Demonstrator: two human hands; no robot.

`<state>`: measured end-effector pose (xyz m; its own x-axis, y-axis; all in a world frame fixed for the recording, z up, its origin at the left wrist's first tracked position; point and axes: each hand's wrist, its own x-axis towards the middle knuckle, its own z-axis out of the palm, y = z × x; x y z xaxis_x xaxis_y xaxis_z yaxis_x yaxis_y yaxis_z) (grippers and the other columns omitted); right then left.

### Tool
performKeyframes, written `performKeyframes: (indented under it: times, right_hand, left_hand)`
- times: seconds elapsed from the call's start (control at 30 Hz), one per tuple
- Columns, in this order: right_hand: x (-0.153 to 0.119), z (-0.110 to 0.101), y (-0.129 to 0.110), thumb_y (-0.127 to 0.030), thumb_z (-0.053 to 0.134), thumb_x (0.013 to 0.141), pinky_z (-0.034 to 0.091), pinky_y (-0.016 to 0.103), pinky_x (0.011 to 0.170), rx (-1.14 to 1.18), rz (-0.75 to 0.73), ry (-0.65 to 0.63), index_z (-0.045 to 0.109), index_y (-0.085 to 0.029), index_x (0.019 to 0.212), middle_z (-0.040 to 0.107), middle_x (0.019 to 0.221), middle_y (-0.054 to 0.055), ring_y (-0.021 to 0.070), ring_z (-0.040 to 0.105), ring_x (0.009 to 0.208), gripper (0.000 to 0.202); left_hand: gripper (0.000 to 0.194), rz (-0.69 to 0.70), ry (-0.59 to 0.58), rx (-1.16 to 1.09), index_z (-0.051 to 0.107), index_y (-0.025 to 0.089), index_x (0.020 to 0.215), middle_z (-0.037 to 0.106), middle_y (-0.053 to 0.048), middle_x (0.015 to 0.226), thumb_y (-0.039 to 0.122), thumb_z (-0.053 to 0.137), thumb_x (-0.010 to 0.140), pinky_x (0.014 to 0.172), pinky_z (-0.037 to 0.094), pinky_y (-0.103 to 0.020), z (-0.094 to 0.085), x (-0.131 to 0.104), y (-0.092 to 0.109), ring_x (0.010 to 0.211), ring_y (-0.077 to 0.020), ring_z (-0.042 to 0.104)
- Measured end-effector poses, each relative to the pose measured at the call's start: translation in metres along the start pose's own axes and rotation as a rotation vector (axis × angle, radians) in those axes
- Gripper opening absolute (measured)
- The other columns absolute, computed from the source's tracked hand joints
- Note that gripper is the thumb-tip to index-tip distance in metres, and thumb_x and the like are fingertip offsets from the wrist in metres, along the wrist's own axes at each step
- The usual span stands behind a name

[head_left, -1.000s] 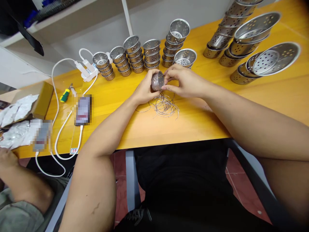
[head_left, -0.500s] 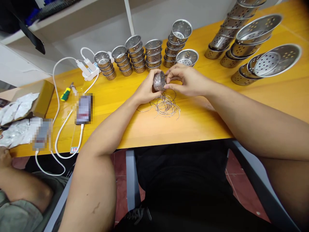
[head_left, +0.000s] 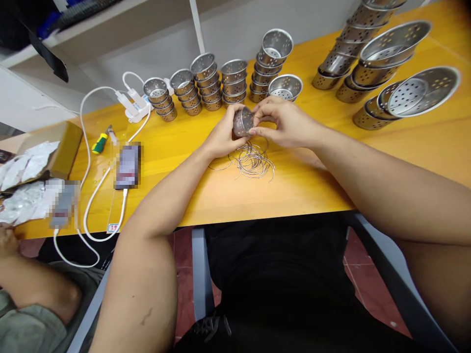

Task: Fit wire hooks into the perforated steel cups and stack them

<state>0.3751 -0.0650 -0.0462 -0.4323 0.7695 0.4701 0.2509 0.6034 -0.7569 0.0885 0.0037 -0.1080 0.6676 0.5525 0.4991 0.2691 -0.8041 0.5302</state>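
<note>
A small perforated metal cup lies tilted on its side above the table, with my left hand wrapped round it. At the cup's open rim, the thumb and fingers of my right hand are pinched together. Whatever is between those fingertips is too small to make out. Just below both hands, a loose tangle of thin curved metal wires rests on the yellow table. One more perforated cup stands upright right behind my right hand.
Stacks of perforated cups line the back, with taller stacks at the right. To the left are a power strip, white cables, a screwdriver, a phone and a cardboard box. Another person's arm shows lower left.
The cup has turned or tilted slightly in my left hand. My right hand's fingertips have shifted a little at its rim. Everything else stays in place.
</note>
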Motion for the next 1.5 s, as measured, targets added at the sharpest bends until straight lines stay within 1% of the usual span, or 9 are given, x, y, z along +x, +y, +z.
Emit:
performKeyframes:
  times: [0.17,0.43,0.63,0.77,0.97,1.2,1.27,1.37,1.5]
  right_hand:
    - [0.003,-0.002,0.004,-0.098,0.105,0.093,0.067,0.084,0.130,-0.015,-0.012,-0.005,0.088,-0.037,0.101,0.084,0.138,0.018,0.0530,0.074,0.137,0.063]
    - [0.002,-0.009,-0.011,-0.089,0.101,0.101,0.068,0.083,0.129,-0.048,-0.025,-0.039,0.088,-0.037,0.104,0.085,0.138,0.015,0.0497,0.078,0.135,0.054]
    - [0.000,-0.006,-0.009,-0.090,0.098,0.105,0.059,0.085,0.137,-0.155,-0.026,-0.009,0.090,-0.037,0.114,0.086,0.149,0.017,0.0535,0.073,0.147,0.055]
    - [0.000,-0.010,-0.009,-0.096,0.094,0.105,0.060,0.086,0.135,-0.159,-0.026,-0.022,0.093,-0.039,0.117,0.086,0.150,0.016,0.0541,0.072,0.148,0.059]
    - [0.000,-0.013,-0.019,-0.098,0.085,0.108,0.053,0.091,0.138,-0.253,-0.035,-0.072,0.095,-0.049,0.135,0.085,0.159,0.012,0.0566,0.070,0.152,0.057]
    - [-0.003,-0.017,-0.039,-0.084,0.077,0.117,0.045,0.088,0.148,-0.341,-0.028,0.008,0.090,-0.056,0.150,0.076,0.173,0.010,0.0573,0.058,0.170,0.046]
    - [-0.003,-0.021,-0.041,-0.084,0.076,0.119,0.045,0.086,0.149,-0.360,-0.030,0.023,0.090,-0.055,0.146,0.076,0.171,0.010,0.0562,0.058,0.170,0.043]
    - [-0.003,-0.024,-0.041,-0.090,0.076,0.118,0.057,0.081,0.139,-0.308,-0.045,-0.036,0.090,-0.047,0.130,0.077,0.168,0.011,0.0526,0.069,0.156,0.046]
    - [-0.003,-0.022,-0.045,-0.099,0.092,0.103,0.068,0.071,0.119,-0.174,-0.016,-0.169,0.086,-0.035,0.113,0.081,0.162,0.015,0.0470,0.076,0.133,0.065]
  left_hand:
    - [0.097,0.019,0.000,-0.001,0.035,0.029,0.177,0.066,-0.019,0.171,0.093,0.075,0.114,0.138,0.065,-0.061,0.001,0.000,-0.001,0.158,-0.0412,0.078]
    - [0.104,0.044,0.016,0.009,0.030,0.030,0.181,0.062,-0.020,0.174,0.101,0.065,0.114,0.144,0.058,-0.063,0.004,-0.001,-0.012,0.164,-0.0431,0.073]
    - [0.105,0.011,0.034,0.013,0.031,0.033,0.183,0.062,-0.018,0.176,0.101,0.070,0.113,0.146,0.059,-0.066,0.006,-0.001,-0.015,0.162,-0.0434,0.076]
    - [0.102,0.046,0.026,-0.010,0.028,0.031,0.185,0.059,-0.019,0.180,0.096,0.068,0.117,0.150,0.055,-0.065,0.005,0.001,-0.012,0.168,-0.0429,0.071]
    - [0.100,0.059,0.051,-0.027,0.026,0.030,0.181,0.058,-0.019,0.173,0.098,0.063,0.118,0.145,0.059,-0.063,0.011,0.002,-0.009,0.163,-0.0409,0.072]
    - [0.109,0.033,0.115,-0.003,0.026,0.033,0.182,0.061,-0.015,0.168,0.107,0.063,0.113,0.148,0.055,-0.065,0.008,0.001,-0.035,0.158,-0.0389,0.074]
    - [0.114,0.017,0.149,0.025,0.026,0.034,0.184,0.059,-0.016,0.173,0.109,0.068,0.109,0.154,0.050,-0.068,0.004,0.002,-0.046,0.166,-0.0407,0.070]
    - [0.118,-0.031,0.197,0.074,0.031,0.037,0.187,0.055,-0.017,0.183,0.107,0.077,0.105,0.160,0.043,-0.069,-0.001,0.003,-0.052,0.178,-0.0436,0.060]
    - [0.111,-0.158,0.264,0.110,0.046,0.038,0.182,0.052,-0.019,0.185,0.107,0.080,0.102,0.164,0.036,-0.072,-0.006,0.003,-0.040,0.187,-0.0467,0.048]
